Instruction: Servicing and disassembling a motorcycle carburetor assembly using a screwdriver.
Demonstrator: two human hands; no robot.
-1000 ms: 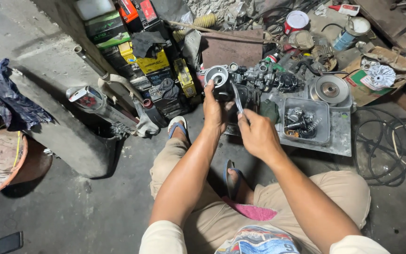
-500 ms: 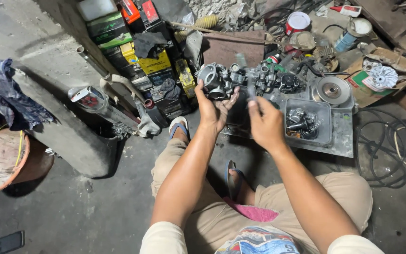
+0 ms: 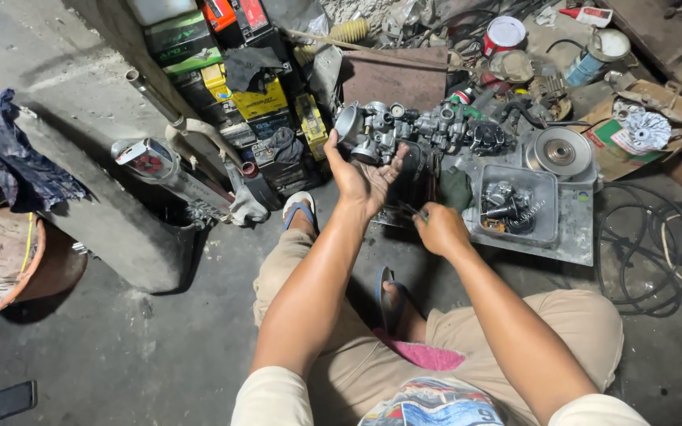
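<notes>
- The metal carburettor [image 3: 372, 130] sits in the person's upturned left hand [image 3: 363, 177], raised above the floor at about 12 o'clock from the knees. Its round silver mouth faces 9 o'clock.
- Its long axis runs roughly from 9 to 3 o'clock, crosswise over the palm; the fingers are spread and cup it from below rather than clamp it.
- The right hand [image 3: 438, 230] is lower, at about 5 o'clock from the carburettor, clenched around a thin tool [image 3: 410, 210] whose tip points up towards 10 o'clock. It stands near the part without touching it, so the left hand is the nearer one.
- Just past the carburettor, at 3 o'clock, lies a dark engine assembly [image 3: 467, 130].
- Farther right, a grey tray [image 3: 546, 185] holds small metal parts, with a round pulley disc [image 3: 560, 150] beside it.
- At 10 o'clock, stacked batteries [image 3: 250, 99] lean against the concrete block [image 3: 80, 150].
</notes>
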